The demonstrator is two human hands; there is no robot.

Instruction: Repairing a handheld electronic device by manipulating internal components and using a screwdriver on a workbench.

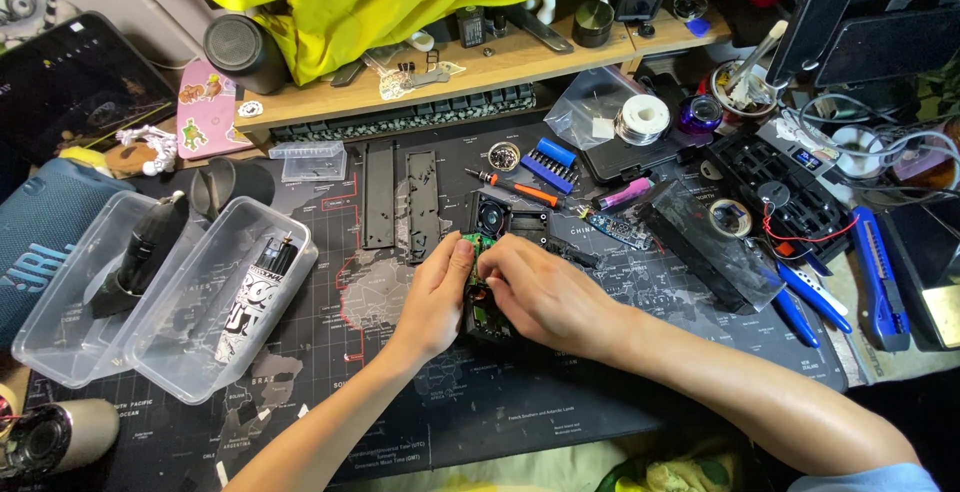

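Both my hands meet over a small black electronic device [492,322] with a green circuit board [474,243] showing at its top, lying on a dark world-map desk mat [330,352]. My left hand [436,297] grips the device's left side, thumb near the green board. My right hand [540,287] covers its right side, fingers curled on the board. A small black fan part [492,215] sits just beyond the device.
Two black flat panels [400,197] lie beyond my hands. An orange-handled screwdriver [520,189], a blue bit holder [548,165] and a solder spool [641,119] sit to the far right. Clear plastic tubs [190,347] stand left. Blue-handled tools [815,297] lie right.
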